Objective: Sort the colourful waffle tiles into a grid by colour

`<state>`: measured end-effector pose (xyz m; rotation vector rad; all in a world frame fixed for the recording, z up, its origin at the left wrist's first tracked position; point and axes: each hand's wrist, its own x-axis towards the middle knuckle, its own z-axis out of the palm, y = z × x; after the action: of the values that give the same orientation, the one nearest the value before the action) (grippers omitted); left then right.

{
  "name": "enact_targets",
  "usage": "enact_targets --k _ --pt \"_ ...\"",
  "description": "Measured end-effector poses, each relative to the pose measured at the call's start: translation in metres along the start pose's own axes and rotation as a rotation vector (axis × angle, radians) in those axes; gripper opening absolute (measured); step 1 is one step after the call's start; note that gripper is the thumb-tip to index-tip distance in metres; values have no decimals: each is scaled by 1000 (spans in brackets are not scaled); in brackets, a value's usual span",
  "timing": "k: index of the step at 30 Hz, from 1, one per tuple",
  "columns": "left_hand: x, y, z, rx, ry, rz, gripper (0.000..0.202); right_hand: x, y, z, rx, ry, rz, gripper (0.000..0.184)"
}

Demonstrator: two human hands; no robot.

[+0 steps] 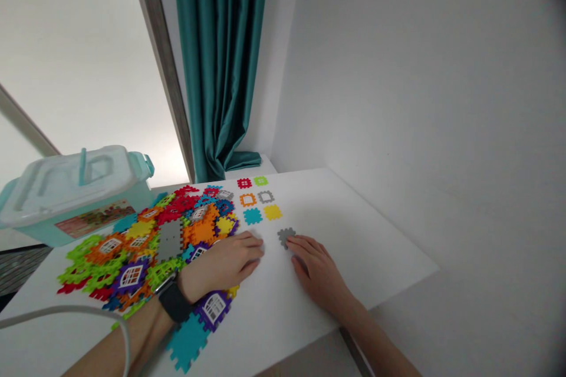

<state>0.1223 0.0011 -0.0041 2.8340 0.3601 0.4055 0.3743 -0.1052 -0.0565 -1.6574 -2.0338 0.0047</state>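
My left hand (225,265) rests palm down on the white table (354,230), fingers stretched flat beside a pile of coloured interlocking plastic tiles (150,241). It wears a black watch (174,300). My right hand (316,268) also lies flat, with its fingertips touching a small grey tile (286,236). Beyond it, several small tiles are laid in two columns: red (244,183), green (260,181), orange (248,199), grey (266,196), teal (253,216), yellow (273,211).
A teal storage box with a clear lid (71,191) stands at the table's left. A teal curtain (219,65) hangs behind, by a white wall. A grey cable (79,312) crosses my left forearm. The table's right edge (398,300) is near.
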Motion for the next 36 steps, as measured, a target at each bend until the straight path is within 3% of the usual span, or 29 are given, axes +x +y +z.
enact_targets --k 15,26,36 --pt "1 2 -2 -6 -21 -38 19 34 67 -2 -24 -91 41 47" --pt "-1 -1 1 -18 29 -2 22 59 67 4 -75 -159 35 51" --pt "0 -1 1 -18 26 3 23 59 67 6 -76 -165 39 51"
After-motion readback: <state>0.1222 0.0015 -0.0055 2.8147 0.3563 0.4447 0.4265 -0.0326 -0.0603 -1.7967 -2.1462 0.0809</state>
